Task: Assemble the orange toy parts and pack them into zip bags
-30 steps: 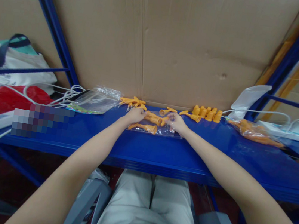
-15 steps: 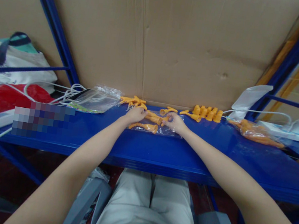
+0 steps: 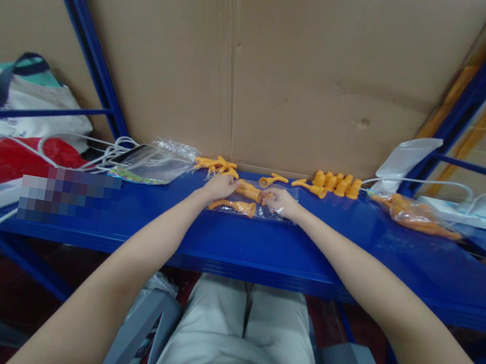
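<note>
Several slim, flared orange plastic pieces (image 3: 239, 207) lay at a flat, clear plastic bag (image 3: 260, 214) on the smooth blue metal table (image 3: 255, 245), whether inside it or on top could not be told. Over the bag's left end the bare left hand (image 3: 222, 187) touched the pieces, its grip unclear, while over its right part the bare right hand (image 3: 280, 202) had curled fingers whose hold was hidden. Beyond the bag, to its right, stood small orange plastic cups (image 3: 342, 185).
</note>
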{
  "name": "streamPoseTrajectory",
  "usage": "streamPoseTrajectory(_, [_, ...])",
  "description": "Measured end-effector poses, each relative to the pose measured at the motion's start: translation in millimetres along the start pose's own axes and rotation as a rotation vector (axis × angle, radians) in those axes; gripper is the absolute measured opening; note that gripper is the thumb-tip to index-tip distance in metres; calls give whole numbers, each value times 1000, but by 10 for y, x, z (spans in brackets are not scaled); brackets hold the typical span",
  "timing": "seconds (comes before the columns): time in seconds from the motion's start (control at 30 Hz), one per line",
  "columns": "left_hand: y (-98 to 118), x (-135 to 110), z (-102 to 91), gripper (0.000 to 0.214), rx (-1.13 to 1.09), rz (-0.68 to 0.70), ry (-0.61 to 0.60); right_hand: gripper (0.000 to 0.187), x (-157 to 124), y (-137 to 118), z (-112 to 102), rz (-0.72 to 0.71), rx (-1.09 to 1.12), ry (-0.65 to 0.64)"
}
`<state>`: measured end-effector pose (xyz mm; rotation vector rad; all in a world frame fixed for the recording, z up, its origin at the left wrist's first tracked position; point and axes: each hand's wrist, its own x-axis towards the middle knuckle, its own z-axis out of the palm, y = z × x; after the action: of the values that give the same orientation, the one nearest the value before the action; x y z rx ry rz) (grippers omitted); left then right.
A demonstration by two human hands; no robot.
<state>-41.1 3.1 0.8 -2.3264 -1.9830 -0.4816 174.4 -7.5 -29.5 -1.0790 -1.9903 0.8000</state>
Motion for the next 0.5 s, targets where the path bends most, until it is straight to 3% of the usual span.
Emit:
streamPoseTrajectory(0.27, [23, -21, -15, 36, -9, 12, 27, 21, -7, -50, 10, 12, 47, -14])
streamPoseTrajectory(0.5, [79, -24, -14, 28, -44, 140, 57, 22, 1, -20, -10, -59, -151, -9])
